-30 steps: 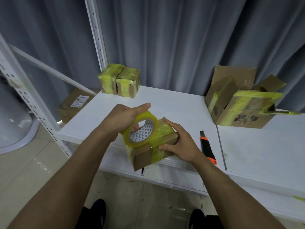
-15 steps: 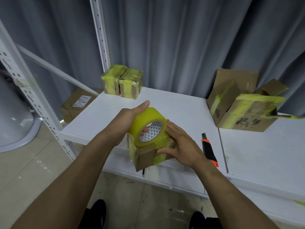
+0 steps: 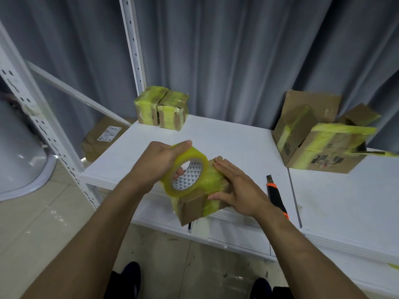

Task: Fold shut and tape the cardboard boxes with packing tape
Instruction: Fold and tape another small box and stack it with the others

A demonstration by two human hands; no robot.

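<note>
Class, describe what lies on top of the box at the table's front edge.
The right hand lies flat on the box; the tape roll, held by the left hand, touches its top. The surface beneath is hidden.

The right hand [image 3: 237,188] hides much of the small box [image 3: 194,209] (the floor carton label [image 3: 109,134] is unreadable).

bare left hand [image 3: 157,162] and right hand [image 3: 239,190], forearms [image 3: 97,225] uncovered to the frame edge; dark, round-toed left shoe [image 3: 129,277] and right shoe [image 3: 262,287]; dark trouser legs [image 3: 282,293].
</note>
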